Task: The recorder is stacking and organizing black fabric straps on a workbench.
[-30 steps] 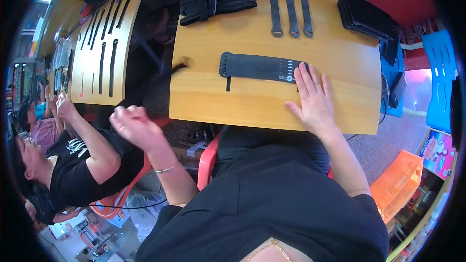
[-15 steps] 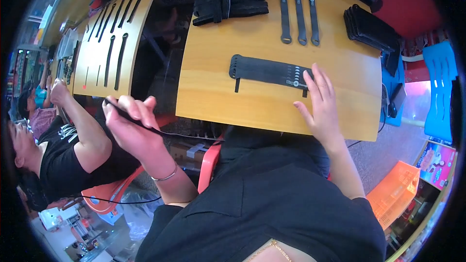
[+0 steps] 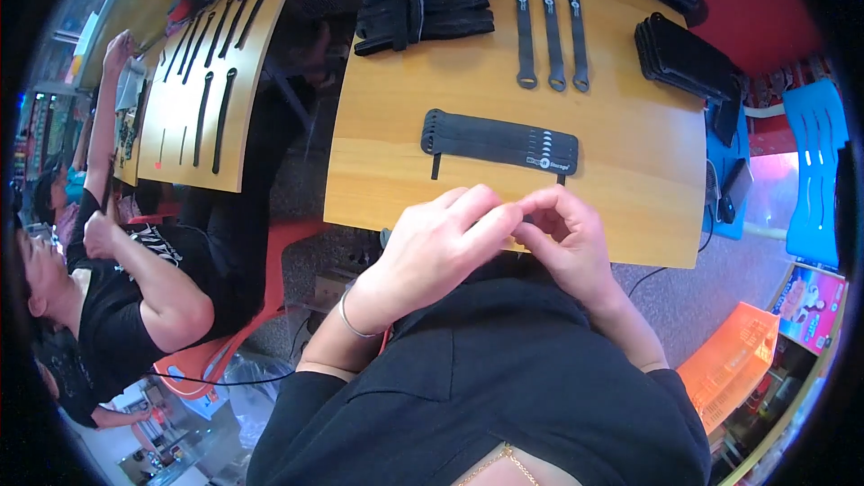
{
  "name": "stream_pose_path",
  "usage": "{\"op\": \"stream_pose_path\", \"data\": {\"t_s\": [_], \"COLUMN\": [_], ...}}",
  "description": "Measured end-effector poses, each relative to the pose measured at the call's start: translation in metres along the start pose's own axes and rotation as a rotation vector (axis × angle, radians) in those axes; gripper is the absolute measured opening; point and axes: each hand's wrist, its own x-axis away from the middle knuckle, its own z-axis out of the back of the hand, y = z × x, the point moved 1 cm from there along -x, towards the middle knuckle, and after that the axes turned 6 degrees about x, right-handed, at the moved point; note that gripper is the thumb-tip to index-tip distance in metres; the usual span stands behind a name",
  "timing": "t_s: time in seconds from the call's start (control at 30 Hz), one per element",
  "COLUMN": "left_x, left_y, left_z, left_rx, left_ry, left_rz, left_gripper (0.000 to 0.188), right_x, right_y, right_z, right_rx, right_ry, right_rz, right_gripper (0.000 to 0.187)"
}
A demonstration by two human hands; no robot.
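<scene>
My left hand (image 3: 441, 243) and my right hand (image 3: 571, 247) meet just over the table's near edge, fingers bent and pinched together. Between them is a thin black strap, mostly hidden by the fingers. Just beyond my hands lies a neat fanned stack of dark grey straps (image 3: 499, 142), rounded slotted ends to the left and pale printing on the right. A short black strip (image 3: 436, 167) pokes out below its left end, and another black strip (image 3: 561, 179) below its right. Farther back, three dark grey straps (image 3: 553, 40) lie side by side.
Bundled black straps (image 3: 445, 13) sit at the back left of the wooden table (image 3: 378, 171); a black stack (image 3: 688, 58) is at the right. Leftward, a co-worker (image 3: 171, 297) sits by another table (image 3: 153, 148) with several straps. An orange crate (image 3: 733, 364) stands low right.
My left hand has come in from the left with the black strap. My right hand has left the strap stack and drawn back to meet it. The co-worker's arm has risen.
</scene>
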Motion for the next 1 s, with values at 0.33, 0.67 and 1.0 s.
{"op": "stream_pose_path", "data": {"t_s": [0.33,0.67,1.0], "left_x": [0.027,0.048,0.036], "left_y": [-0.07,-0.107,-0.121], "left_z": [0.014,-0.006,-0.019], "left_rx": [0.464,0.934,0.79], "left_ry": [-0.073,0.112,0.317], "left_rz": [0.44,0.725,0.832], "left_gripper": [0.034,0.015,0.013], "right_x": [0.014,0.013,0.005], "right_y": [0.034,0.06,0.073], "right_z": [0.048,0.054,0.059], "right_rx": [-0.028,0.023,0.059], "right_ry": [0.195,0.223,0.31], "right_rz": [-0.165,-0.213,-0.151], "right_gripper": [0.015,0.012,0.013]}}
